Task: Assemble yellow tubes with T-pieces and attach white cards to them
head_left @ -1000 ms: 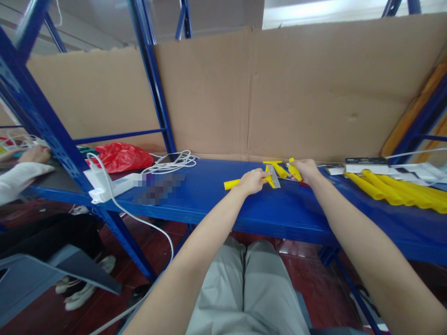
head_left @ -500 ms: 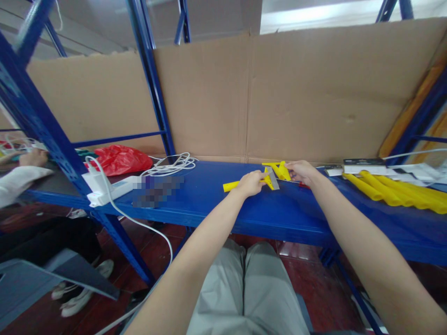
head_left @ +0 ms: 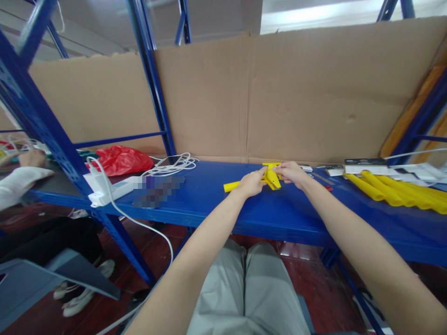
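My left hand (head_left: 252, 183) is wrapped round the yellow handle (head_left: 231, 186) of a scraper, which sticks out to the left of my fist. At the scraper's head, a yellow plastic piece (head_left: 272, 177) lies over the place of the blade. My right hand (head_left: 292, 173) pinches this piece from the right, thumb and fingers on its upper part. The two hands are close together above the blue shelf (head_left: 209, 200). The metal blade is mostly hidden now.
Right of my hands lie a thin metal strip (head_left: 323, 178) and a small red piece (head_left: 328, 188). Yellow tubes (head_left: 387, 186) and a black-and-white box (head_left: 365, 165) are farther right. Leftward are coiled white cable (head_left: 181, 163), a red bag (head_left: 124, 159), a power strip (head_left: 122, 187) and a co-worker's hand (head_left: 33, 158).
My right hand has moved left with the yellow piece, bringing it onto the scraper's head, over the blade that showed bare before. My left hand has hardly moved.
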{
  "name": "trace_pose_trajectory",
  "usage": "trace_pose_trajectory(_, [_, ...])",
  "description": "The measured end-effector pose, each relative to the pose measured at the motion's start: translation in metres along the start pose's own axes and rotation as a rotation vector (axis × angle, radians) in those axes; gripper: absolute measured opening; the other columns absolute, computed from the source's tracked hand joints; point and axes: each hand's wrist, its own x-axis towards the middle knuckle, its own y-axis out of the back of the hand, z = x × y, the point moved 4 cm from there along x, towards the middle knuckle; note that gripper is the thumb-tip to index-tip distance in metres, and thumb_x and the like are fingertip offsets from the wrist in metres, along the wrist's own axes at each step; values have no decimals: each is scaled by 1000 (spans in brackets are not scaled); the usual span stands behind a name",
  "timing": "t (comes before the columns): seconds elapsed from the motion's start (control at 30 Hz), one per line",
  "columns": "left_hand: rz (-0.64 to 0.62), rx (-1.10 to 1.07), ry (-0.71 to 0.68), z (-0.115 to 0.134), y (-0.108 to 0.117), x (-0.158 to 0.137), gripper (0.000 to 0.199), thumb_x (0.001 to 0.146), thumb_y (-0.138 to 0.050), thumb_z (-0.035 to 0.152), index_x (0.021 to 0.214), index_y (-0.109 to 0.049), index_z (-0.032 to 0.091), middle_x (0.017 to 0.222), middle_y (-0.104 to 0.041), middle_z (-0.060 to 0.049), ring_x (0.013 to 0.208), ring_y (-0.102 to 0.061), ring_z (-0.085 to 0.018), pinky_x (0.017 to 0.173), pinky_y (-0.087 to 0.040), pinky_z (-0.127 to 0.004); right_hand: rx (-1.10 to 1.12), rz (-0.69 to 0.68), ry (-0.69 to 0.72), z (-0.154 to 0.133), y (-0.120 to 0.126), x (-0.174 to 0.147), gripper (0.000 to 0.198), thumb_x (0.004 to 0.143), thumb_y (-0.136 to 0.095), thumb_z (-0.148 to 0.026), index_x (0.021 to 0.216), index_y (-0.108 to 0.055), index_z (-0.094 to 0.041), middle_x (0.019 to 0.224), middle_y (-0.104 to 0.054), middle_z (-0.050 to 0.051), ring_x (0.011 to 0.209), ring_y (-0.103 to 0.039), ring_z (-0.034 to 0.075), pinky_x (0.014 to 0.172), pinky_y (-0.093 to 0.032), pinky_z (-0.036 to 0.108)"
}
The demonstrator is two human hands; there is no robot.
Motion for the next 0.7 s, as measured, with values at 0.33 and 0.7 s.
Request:
trace_pose_trajectory(0.33, [-3, 21, -12, -1, -2, 1, 64, 89, -58, 18, 147, -31, 19, 135, -58, -12, 121, -57, -24, 98, -45, -33, -72, -21, 19, 1, -5, -2, 39, 87, -57, -21, 51, -43, -17, 33, -31, -9, 30, -23, 1, 33, -16, 15])
trace_pose_trajectory(0.7, [-15, 15, -9, 1, -1, 1, 62, 88, -58, 17, 146, -34, 18, 136, -57, -11, 121, -57, -23, 99, -45, -34, -62, -2, 15, 0, -8, -4, 45, 89, -53, -13, 46, -43, -16, 30, -32, -7, 27, -23, 1, 32, -15, 16])
